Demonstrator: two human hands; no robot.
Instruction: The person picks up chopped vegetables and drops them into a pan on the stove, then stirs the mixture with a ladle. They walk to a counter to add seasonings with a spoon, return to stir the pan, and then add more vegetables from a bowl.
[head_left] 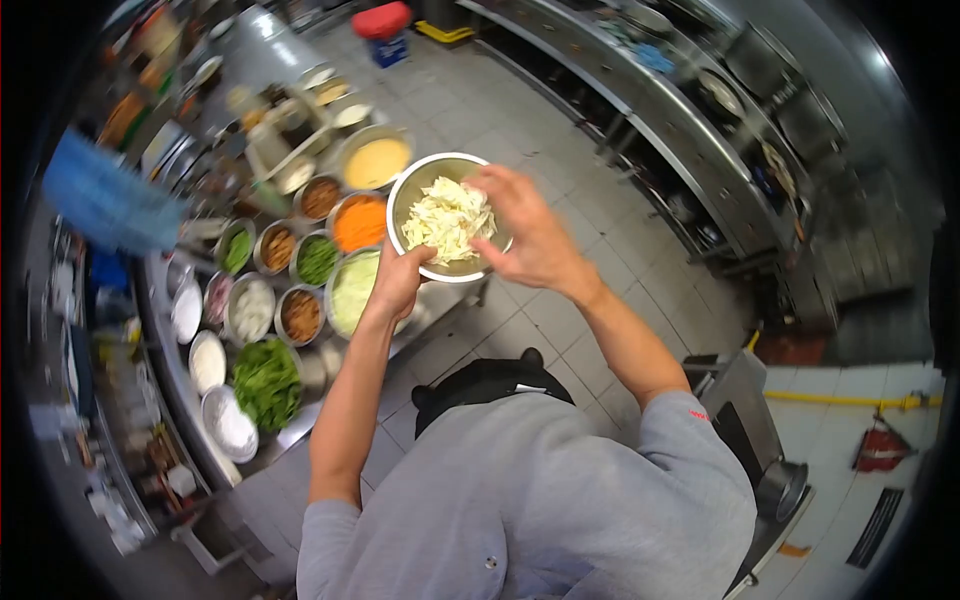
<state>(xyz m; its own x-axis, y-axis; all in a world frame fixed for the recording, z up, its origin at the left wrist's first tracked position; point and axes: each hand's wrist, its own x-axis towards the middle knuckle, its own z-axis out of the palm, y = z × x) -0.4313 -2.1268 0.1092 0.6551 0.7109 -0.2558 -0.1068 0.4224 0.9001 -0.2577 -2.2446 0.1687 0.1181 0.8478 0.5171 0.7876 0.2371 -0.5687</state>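
Note:
A metal bowl (397, 190) is held up in front of me, partly filled with pale shredded cabbage (445, 222). My left hand (400, 285) grips its near-left rim, thumb over the edge and fingers hidden underneath. Over the bowl's right side reaches my right hand (535, 235), thumb and fingers apart near the cabbage, slightly smeared by motion. I see nothing held in it. Just left of the bowl, on the counter, stand a bowl of shredded carrot (360, 222), a bowl of yellow liquid (377, 162) and a bowl of pale green shreds (353, 290).
The steel counter on the left carries several more bowls, among them leafy greens (267, 385), white powder (232, 428) and chopped green herbs (317, 260). Tiled floor (560, 310) lies below the bowl. A long steel worktable (640, 120) runs along the right. A red-lidded bucket (383, 35) stands farther off.

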